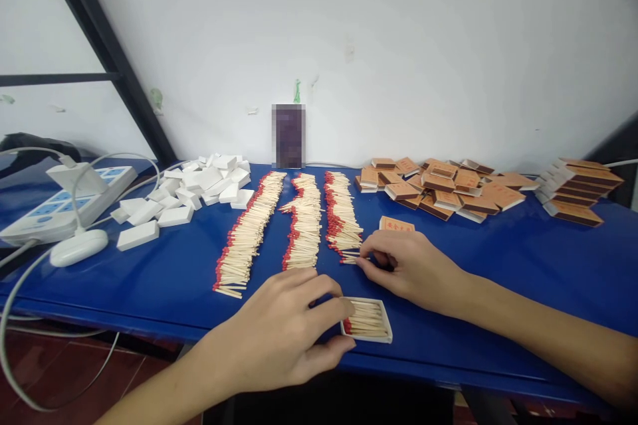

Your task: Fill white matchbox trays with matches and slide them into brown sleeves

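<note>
Head view: grasps, with left hand (299,332), left end of white tray (391,333), holding matches (369,320), near front edge of blue table (503,265). Reaches, with right hand (416,269), to near end of right match row (341,209), thumb and finger close together; cannot tell whether pinching a stick. Further left, middle match row (305,226) and left match row (249,232). Just beyond right hand, one brown matchbox (396,224). Behind, right: heap of brown matchboxes (443,186).
</note>
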The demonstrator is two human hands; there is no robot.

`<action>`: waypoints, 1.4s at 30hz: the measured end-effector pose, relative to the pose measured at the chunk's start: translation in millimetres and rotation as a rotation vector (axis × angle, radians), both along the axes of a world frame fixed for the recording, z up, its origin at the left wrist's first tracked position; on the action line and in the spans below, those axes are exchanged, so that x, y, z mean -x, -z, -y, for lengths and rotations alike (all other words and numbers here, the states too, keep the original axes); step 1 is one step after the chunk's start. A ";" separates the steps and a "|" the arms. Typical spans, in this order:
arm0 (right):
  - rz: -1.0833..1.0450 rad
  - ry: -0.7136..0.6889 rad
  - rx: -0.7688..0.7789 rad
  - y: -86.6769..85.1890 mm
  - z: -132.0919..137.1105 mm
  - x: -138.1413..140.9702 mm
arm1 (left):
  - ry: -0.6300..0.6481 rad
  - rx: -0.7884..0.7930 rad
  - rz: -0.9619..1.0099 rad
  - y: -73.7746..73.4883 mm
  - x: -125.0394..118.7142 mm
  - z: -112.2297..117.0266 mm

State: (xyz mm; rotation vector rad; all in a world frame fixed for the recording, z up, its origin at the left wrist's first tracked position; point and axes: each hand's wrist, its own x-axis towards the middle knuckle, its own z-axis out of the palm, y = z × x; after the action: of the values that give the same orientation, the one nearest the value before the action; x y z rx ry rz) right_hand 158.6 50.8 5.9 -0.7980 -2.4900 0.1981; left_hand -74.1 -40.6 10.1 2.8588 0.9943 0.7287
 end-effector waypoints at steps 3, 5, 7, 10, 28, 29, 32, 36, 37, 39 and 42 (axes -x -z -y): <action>-0.001 0.013 0.022 -0.1 -0.8 0.4 | 0.006 0.008 0.001 0.3 0.5 0.4; 0.005 0.011 0.050 0.2 -1.3 -0.2 | 0.004 0.013 -0.001 0.6 0.9 0.7; 0.015 0.002 0.096 0.5 -1.8 -1.5 | 0.003 0.017 -0.005 1.1 1.2 0.9; 0.022 -0.006 0.158 1.1 -2.9 -3.3 | 0.007 0.018 0.000 1.6 1.1 0.4; 0.024 -0.041 0.165 -5.1 -5.9 -5.2 | 0.011 0.010 0.015 0.9 0.0 -1.1; 0.020 -0.038 0.166 -5.3 -5.9 -5.5 | 0.013 0.010 0.017 1.1 -0.2 -1.2; 0.021 -0.028 0.174 -6.0 -6.1 -6.4 | 0.013 0.015 0.014 1.3 -0.1 -1.4; 0.048 -0.021 0.163 -6.5 -6.9 -7.6 | 0.008 0.023 0.003 1.8 1.2 -0.8; 0.049 -0.021 0.159 -6.4 -7.1 -7.9 | 0.005 0.024 0.002 2.0 1.5 -0.7; 0.043 -0.029 0.162 -6.2 -7.1 -8.5 | 0.001 0.026 -0.002 2.4 2.0 -0.6; 0.018 -0.077 0.179 -6.2 -5.9 -9.3 | 0.004 0.032 -0.008 2.8 2.2 -0.4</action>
State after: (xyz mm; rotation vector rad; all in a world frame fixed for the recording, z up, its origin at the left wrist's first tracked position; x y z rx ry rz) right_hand 167.9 56.7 12.1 -0.7781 -2.5485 0.4480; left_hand -76.2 -40.2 7.3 2.8376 0.9916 0.6952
